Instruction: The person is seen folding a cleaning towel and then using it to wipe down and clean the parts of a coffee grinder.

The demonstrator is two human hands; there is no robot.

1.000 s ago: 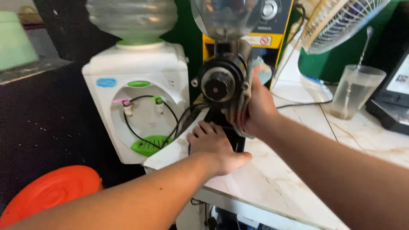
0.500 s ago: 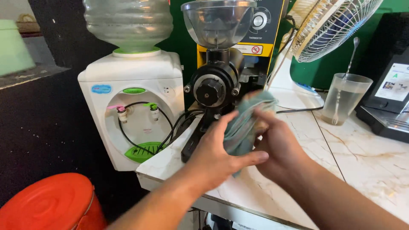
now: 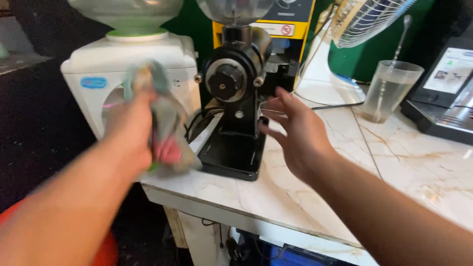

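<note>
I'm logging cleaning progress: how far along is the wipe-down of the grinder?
Done: nothing shows for certain; any cleaned patch can't be told. In hand: the left hand grips a blurred cloth beside the black grinder; the right hand is open near it. Left: cloth is off the grinder.

Glossy black metal grinder [image 3: 236,98], polished marble counter [image 3: 394,167].

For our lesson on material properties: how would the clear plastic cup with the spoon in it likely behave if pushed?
The plastic cup looks thin-walled, so probably light and squeezable. It seems partly filled, so a push could slosh liquid. The tall spoon leaning out may make it tippy.
</note>
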